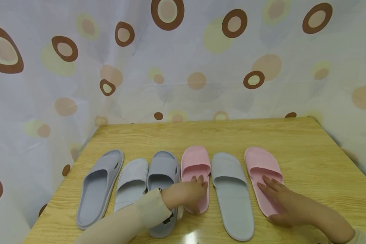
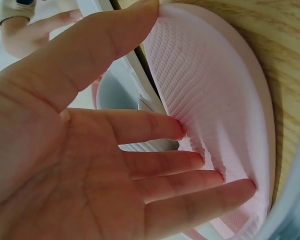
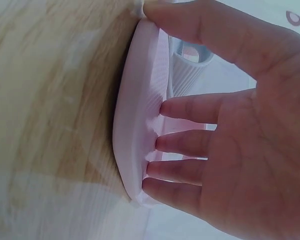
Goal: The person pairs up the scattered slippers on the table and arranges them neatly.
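Observation:
Two pink slippers lie on the wooden table, toes pointing away from me. Over the left pink slipper (image 1: 196,156) is my left hand (image 1: 184,195). Its straight fingers (image 2: 175,182) touch the footbed, and the thumb reaches the heel edge in the left wrist view. My right hand (image 1: 296,205) is at the right pink slipper (image 1: 262,158), straight fingertips on its footbed and thumb beside the heel rim. Between the pink slippers lies a light grey slipper (image 1: 235,206). Part of each pink footbed is hidden under a hand.
Left of the pink slippers are a blue-grey slipper (image 1: 163,167), a light grey slipper (image 1: 134,171) and another blue-grey slipper (image 1: 93,193). My left sleeve (image 1: 134,217) covers part of two of them. A dotted curtain (image 1: 183,54) surrounds the wooden table (image 1: 207,134).

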Demonstrator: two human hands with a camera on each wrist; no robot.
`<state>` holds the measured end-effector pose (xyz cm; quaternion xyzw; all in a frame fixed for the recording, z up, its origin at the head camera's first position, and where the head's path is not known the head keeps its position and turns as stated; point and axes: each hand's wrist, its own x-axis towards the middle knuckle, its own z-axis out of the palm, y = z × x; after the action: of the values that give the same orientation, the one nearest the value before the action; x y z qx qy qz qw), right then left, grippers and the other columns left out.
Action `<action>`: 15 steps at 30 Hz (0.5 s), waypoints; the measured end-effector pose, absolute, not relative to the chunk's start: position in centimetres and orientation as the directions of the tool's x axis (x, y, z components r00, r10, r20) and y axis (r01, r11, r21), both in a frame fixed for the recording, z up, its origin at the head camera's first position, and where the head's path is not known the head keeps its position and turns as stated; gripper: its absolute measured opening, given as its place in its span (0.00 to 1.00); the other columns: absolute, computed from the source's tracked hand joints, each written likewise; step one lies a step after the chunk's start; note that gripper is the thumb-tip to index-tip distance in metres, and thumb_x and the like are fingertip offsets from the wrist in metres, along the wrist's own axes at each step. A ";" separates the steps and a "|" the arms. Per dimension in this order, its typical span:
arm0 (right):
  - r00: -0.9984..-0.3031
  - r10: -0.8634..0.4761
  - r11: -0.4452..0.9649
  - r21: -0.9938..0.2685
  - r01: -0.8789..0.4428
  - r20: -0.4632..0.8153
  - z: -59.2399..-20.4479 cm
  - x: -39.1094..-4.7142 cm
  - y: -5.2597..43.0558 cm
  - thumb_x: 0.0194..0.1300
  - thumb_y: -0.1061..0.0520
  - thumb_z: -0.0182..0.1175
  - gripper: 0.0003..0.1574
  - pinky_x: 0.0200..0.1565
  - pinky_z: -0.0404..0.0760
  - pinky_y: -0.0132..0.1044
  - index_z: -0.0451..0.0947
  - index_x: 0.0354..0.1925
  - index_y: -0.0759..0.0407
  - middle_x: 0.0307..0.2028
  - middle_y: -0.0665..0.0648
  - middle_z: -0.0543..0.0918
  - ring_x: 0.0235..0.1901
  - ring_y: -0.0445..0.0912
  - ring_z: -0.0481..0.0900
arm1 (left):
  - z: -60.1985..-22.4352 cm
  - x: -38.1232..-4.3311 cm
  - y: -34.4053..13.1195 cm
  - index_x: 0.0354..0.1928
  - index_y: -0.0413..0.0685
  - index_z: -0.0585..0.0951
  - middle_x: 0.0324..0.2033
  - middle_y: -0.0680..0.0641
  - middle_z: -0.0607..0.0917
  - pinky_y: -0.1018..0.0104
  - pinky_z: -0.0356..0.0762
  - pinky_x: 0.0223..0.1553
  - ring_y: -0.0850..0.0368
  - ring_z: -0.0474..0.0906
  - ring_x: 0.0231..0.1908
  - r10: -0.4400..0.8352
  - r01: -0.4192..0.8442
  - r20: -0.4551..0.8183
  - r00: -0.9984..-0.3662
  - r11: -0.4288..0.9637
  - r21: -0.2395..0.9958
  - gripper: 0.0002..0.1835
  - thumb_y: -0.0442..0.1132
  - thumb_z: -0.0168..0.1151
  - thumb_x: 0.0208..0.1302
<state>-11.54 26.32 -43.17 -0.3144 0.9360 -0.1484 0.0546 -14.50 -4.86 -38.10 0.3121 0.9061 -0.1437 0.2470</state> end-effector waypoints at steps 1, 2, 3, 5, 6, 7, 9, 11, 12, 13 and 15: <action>-0.796 -0.606 0.756 -0.321 -0.571 -0.013 -43.1 -11.6 26.3 0.48 0.45 0.73 0.54 0.56 0.70 0.60 0.64 0.66 0.67 0.65 0.77 0.60 0.61 0.72 0.61 | -38.1 -14.6 -4.8 0.73 0.43 0.57 0.72 0.40 0.55 0.58 0.66 0.63 0.44 0.55 0.70 0.494 0.638 -0.538 -0.683 0.763 -0.109 0.51 0.55 0.72 0.52; -0.794 -0.607 0.755 -0.321 -0.571 -0.014 -43.1 -11.6 26.3 0.48 0.45 0.73 0.54 0.56 0.70 0.61 0.64 0.66 0.67 0.65 0.77 0.61 0.61 0.72 0.61 | -38.1 -14.6 -4.8 0.73 0.43 0.57 0.72 0.40 0.56 0.58 0.66 0.63 0.44 0.55 0.69 0.493 0.637 -0.539 -0.683 0.763 -0.109 0.51 0.55 0.72 0.52; -0.794 -0.607 0.756 -0.320 -0.572 -0.015 -43.0 -11.7 26.3 0.49 0.44 0.73 0.53 0.55 0.70 0.61 0.64 0.66 0.67 0.65 0.77 0.61 0.61 0.72 0.62 | -38.0 -14.7 -4.8 0.73 0.43 0.57 0.72 0.40 0.56 0.58 0.66 0.63 0.44 0.55 0.70 0.492 0.635 -0.541 -0.682 0.766 -0.104 0.51 0.54 0.72 0.52; -0.792 -0.611 0.753 -0.328 -0.571 -0.023 -42.9 -11.7 26.3 0.49 0.45 0.73 0.53 0.52 0.70 0.65 0.64 0.66 0.68 0.65 0.78 0.60 0.60 0.73 0.62 | -38.0 -14.8 -4.7 0.73 0.43 0.58 0.72 0.40 0.56 0.59 0.65 0.63 0.44 0.55 0.70 0.490 0.632 -0.545 -0.680 0.769 -0.098 0.52 0.54 0.73 0.51; -0.793 -0.608 0.754 -0.333 -0.567 -0.027 -42.9 -11.8 26.3 0.49 0.45 0.73 0.53 0.52 0.70 0.65 0.64 0.66 0.69 0.65 0.78 0.60 0.60 0.73 0.62 | -38.0 -14.9 -4.7 0.73 0.42 0.57 0.72 0.40 0.55 0.58 0.65 0.63 0.43 0.55 0.70 0.487 0.627 -0.549 -0.680 0.774 -0.090 0.52 0.53 0.73 0.51; -0.795 -0.606 0.755 -0.339 -0.562 -0.033 -42.9 -11.9 26.3 0.49 0.46 0.73 0.54 0.52 0.69 0.65 0.63 0.66 0.69 0.65 0.78 0.60 0.60 0.73 0.62 | -37.9 -14.9 -4.7 0.73 0.42 0.58 0.72 0.40 0.56 0.58 0.65 0.64 0.43 0.55 0.70 0.485 0.626 -0.551 -0.679 0.774 -0.090 0.52 0.53 0.73 0.51; -0.795 -0.605 0.754 -0.345 -0.558 -0.036 -42.8 -12.0 26.4 0.49 0.46 0.73 0.54 0.52 0.69 0.66 0.63 0.66 0.70 0.65 0.79 0.60 0.60 0.73 0.63 | -37.9 -15.0 -4.6 0.73 0.42 0.57 0.72 0.40 0.56 0.58 0.65 0.63 0.44 0.55 0.70 0.481 0.625 -0.555 -0.679 0.775 -0.093 0.52 0.52 0.74 0.51; -0.793 -0.608 0.752 -0.343 -0.563 -0.032 -42.7 -12.2 26.4 0.49 0.46 0.73 0.54 0.52 0.69 0.66 0.63 0.65 0.71 0.64 0.80 0.60 0.60 0.73 0.64 | -37.9 -15.2 -4.5 0.73 0.43 0.57 0.72 0.40 0.57 0.57 0.67 0.62 0.44 0.56 0.69 0.477 0.629 -0.558 -0.679 0.770 -0.107 0.52 0.52 0.73 0.51; -0.789 -0.614 0.746 -0.348 -0.568 -0.029 -42.7 -12.3 26.5 0.49 0.47 0.73 0.54 0.52 0.69 0.66 0.63 0.65 0.71 0.64 0.80 0.60 0.59 0.74 0.64 | -37.9 -15.2 -4.5 0.73 0.43 0.57 0.71 0.40 0.57 0.58 0.67 0.62 0.45 0.56 0.69 0.475 0.634 -0.561 -0.678 0.764 -0.119 0.51 0.53 0.73 0.52; -0.782 -0.622 0.739 -0.347 -0.577 -0.024 -42.6 -12.4 26.5 0.49 0.47 0.73 0.54 0.51 0.69 0.66 0.62 0.66 0.72 0.64 0.81 0.60 0.59 0.74 0.64 | -37.9 -15.3 -4.4 0.73 0.43 0.58 0.71 0.41 0.57 0.58 0.68 0.61 0.45 0.57 0.69 0.476 0.641 -0.561 -0.678 0.756 -0.134 0.51 0.54 0.72 0.52; -0.773 -0.634 0.730 -0.340 -0.593 -0.013 -42.6 -12.6 26.6 0.49 0.47 0.73 0.54 0.50 0.70 0.66 0.62 0.65 0.72 0.63 0.82 0.60 0.58 0.74 0.65 | -38.0 -15.5 -4.3 0.73 0.44 0.58 0.71 0.41 0.58 0.58 0.69 0.60 0.46 0.58 0.68 0.471 0.645 -0.562 -0.680 0.749 -0.152 0.51 0.54 0.72 0.52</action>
<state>-12.57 26.56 -42.56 -0.3304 0.9279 -0.1603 0.0643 -15.52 -4.32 -38.02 0.3100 0.9002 -0.1717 0.2531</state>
